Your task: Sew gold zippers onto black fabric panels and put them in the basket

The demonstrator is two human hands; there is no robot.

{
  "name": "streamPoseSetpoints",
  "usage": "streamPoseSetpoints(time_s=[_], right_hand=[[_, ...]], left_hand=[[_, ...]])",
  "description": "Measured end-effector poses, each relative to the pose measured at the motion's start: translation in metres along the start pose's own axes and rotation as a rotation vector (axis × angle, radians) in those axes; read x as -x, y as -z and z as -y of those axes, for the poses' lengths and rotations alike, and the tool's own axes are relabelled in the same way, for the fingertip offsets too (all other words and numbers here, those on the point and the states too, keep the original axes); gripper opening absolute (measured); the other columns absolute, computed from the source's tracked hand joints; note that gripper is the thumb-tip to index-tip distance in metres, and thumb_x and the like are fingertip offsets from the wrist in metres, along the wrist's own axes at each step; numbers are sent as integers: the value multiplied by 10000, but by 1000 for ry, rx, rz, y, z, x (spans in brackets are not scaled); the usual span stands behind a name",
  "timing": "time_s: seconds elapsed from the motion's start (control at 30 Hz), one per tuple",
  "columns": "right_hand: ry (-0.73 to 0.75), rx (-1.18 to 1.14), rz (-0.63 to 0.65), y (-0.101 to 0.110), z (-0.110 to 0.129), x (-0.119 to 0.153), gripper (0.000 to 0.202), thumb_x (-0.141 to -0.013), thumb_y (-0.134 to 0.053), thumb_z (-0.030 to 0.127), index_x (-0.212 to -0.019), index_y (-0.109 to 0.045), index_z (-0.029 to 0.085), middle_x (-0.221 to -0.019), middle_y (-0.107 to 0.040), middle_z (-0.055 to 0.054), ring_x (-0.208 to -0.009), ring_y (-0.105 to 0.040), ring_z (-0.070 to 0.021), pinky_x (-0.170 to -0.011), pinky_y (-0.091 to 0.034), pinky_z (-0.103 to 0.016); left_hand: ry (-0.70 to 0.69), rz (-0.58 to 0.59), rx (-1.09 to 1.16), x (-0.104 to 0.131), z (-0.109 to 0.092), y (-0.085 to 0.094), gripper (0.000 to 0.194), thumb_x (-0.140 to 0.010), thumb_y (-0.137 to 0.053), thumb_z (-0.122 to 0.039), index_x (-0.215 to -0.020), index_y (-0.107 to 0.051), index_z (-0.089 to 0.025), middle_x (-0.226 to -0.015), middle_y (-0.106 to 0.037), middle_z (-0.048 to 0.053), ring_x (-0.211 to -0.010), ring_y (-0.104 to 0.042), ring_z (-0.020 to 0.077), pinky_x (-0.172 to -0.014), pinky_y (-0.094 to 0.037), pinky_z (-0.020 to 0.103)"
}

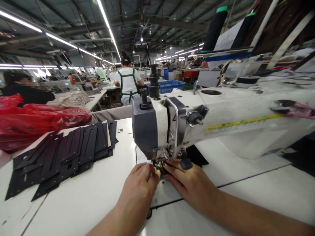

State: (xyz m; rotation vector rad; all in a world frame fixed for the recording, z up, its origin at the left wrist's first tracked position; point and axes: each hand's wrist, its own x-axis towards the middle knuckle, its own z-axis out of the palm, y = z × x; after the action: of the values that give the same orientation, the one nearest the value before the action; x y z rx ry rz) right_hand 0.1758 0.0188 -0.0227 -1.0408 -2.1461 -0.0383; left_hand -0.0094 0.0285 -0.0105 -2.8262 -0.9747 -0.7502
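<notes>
Both hands work under the head of a white and grey sewing machine (161, 127). Between them, close to the presser foot, lies a small dark label-like piece (159, 165) with yellow-gold marks. My left hand (139, 185) is closed, its thumb and forefinger pinching the left edge of that piece. From the right, my right hand (194, 180) holds its other edge with thumb and fingertips close together. The machine head partly hides the needle and the fingertips. Behind the right fingers, a black flat panel (197, 155) lies on the white machine table (103, 203).
Overlapping black slotted panels (66, 147) are spread at the left, beside a red plastic bag (44, 121). Pink-handled snippers (299, 109) and a yellow measuring tape (243, 122) are on the machine arm. Black thread cones (214, 29) stand above. A person (128, 80) works ahead, near a blue crate (171, 86).
</notes>
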Motion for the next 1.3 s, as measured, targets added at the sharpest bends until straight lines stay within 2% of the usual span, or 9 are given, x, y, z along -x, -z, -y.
streamPoseSetpoints(time_s=[0.2, 0.43, 0.8, 1.0, 1.2, 1.3], right_hand=[[80, 51, 34, -1, -2, -6, 148, -831, -481, 91, -895, -614, 110, -875, -669, -107, -870, -631, -234, -808, -516, -377], [50, 88, 84, -1, -3, -9, 128, -838, -482, 110, -852, -604, 145, -837, -674, -89, -865, -635, -206, -794, -511, -334], [59, 104, 67, -1, -4, -11, 159, -859, -454, 135, -811, -603, 161, -772, -666, -71, -819, -640, -187, -749, -512, -296], [69, 119, 52, -4, -6, -10, 204, -874, -413, 127, -831, -610, 155, -787, -669, -82, -819, -638, -187, -749, -509, -301], [-1, 96, 39, -13, -6, -8, 215, -873, -412, 152, -871, -626, 170, -849, -670, -77, -801, -632, -188, -730, -502, -304], [-5, 107, 48, -10, -14, -7, 166, -859, -473, 218, -915, -624, 178, -895, -658, -77, -837, -613, -202, -750, -490, -320]], left_hand=[[38, 23, -13, 1, 1, -3, 181, -826, -502, -89, -978, -585, -143, -887, -581, 83, -874, -558, 218, -798, -500, 371], [112, 25, 9, 0, 1, -2, 149, -851, -480, -97, -903, -605, -161, -847, -581, 70, -819, -563, 202, -746, -513, 350], [96, -26, -49, -4, 2, -2, 135, -798, -536, -40, -807, -606, -155, -792, -594, 45, -745, -583, 185, -685, -521, 307], [119, -51, -53, -1, 2, -7, 145, -769, -556, -12, -800, -603, -146, -786, -603, 41, -725, -586, 189, -660, -523, 305], [169, -81, -59, -3, 3, -15, 111, -776, -563, -37, -793, -598, -141, -787, -609, 50, -707, -600, 196, -625, -533, 306], [178, -103, -58, -3, 6, -16, 103, -800, -541, -60, -831, -595, -142, -837, -617, 67, -737, -610, 200, -648, -537, 317]])
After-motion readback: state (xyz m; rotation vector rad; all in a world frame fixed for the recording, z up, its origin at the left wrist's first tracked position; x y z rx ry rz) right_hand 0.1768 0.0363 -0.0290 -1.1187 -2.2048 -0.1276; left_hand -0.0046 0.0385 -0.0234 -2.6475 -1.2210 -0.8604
